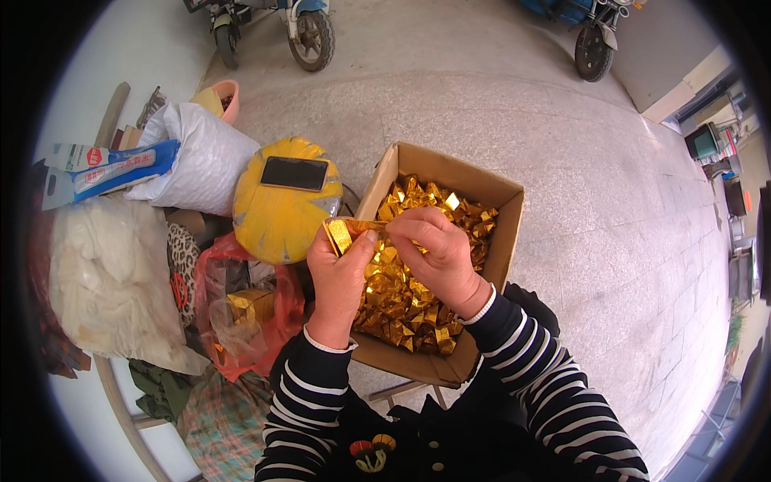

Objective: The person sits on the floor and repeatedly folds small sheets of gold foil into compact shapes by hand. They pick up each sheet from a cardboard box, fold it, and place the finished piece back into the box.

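My left hand (338, 274) grips a strip of gold foil paper (341, 235), its thumb pressed on the near side. The fingertips of my right hand (435, 250) pinch the other end of the foil. Both hands are over a cardboard box (512, 232), which holds a heap of folded gold foil pieces (405, 316). The underside of the strip and the fingers behind it are hidden.
A phone (294, 173) lies on a yellow taped round seat (259, 214), left of the box. Beside it are a red plastic bag (211, 289) with gold paper inside, a white sack (205, 153) and a cream bundle (102, 265). Parked vehicles' wheels (311, 41) show at the top.
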